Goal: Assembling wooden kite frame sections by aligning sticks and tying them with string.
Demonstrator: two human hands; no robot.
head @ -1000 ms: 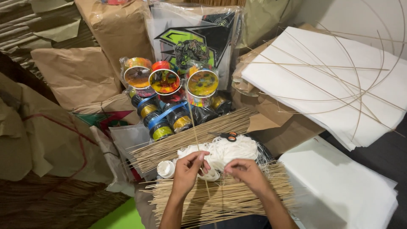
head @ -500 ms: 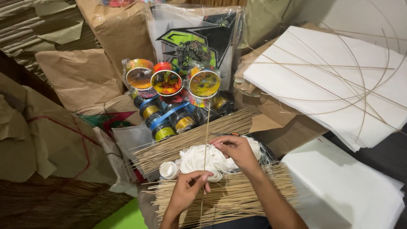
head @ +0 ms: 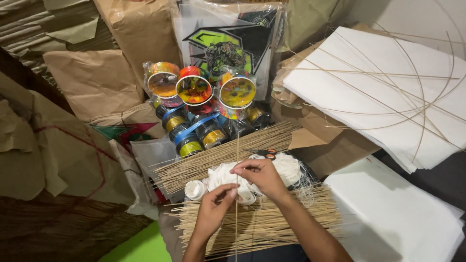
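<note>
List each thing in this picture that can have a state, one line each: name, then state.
left hand: pinching the thin stick low down.
right hand: fingertips closed on the stick higher up.
thin stick: held upright between both hands.
stick bundles: lying flat in two heaps.
white thread: loose, tangled pile.
scissors: lying beside the thread; blades hidden.
thread spools: wound full, stacked together.
white paper sheets: stacked flat.

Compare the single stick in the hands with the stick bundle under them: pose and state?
The single stick stands alone, pointing straight away from the person, pinched by the left hand and right hand. The near stick bundle lies flat, many sticks packed together, running crosswise, not gripped. Both are thin, straight and pale tan.
</note>
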